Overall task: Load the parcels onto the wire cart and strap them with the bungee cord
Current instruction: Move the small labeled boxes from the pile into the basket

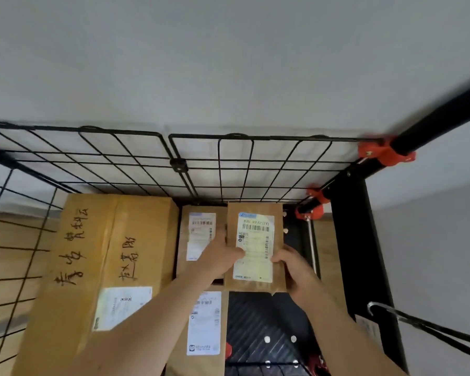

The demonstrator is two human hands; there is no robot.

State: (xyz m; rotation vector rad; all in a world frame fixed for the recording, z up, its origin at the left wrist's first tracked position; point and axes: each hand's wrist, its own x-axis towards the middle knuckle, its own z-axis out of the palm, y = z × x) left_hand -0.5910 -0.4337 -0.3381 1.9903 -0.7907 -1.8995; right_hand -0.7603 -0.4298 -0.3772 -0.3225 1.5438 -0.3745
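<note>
Cardboard parcel (255, 248) gripped by both hands (292, 267) (arms outstretched).

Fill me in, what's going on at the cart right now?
A person's left hand and right hand grip a small parcel by its sides, over the back right corner of the cart. A big box, a rear parcel and a front parcel already sit inside. The bungee cord hangs at the right, not yet strapped on.

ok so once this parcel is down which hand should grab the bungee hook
Right, probably: the bungee hook sits to the right of the right hand, while the left hand is across the parcel from it.
</note>
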